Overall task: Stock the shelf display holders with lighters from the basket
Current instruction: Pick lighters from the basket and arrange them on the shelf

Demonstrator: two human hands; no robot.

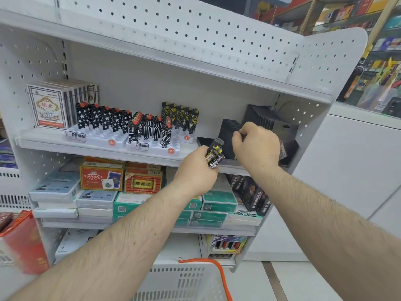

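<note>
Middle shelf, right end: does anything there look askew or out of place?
Yes. The black display holders at the right end sit tilted and jumbled, not squared to the shelf edge like the white trays on the left. The right hand grips one; the left hand holds lighters.

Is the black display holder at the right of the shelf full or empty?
Empty as far as visible: the black display holder shows bare slots, no lighters; the right hand hides part.

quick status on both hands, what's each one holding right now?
Left hand: fingers closed around a bunch of black-and-yellow lighters.
Right hand: fingers curled at the top of the black display holder, pinching something small; what it is cannot be told.
</note>
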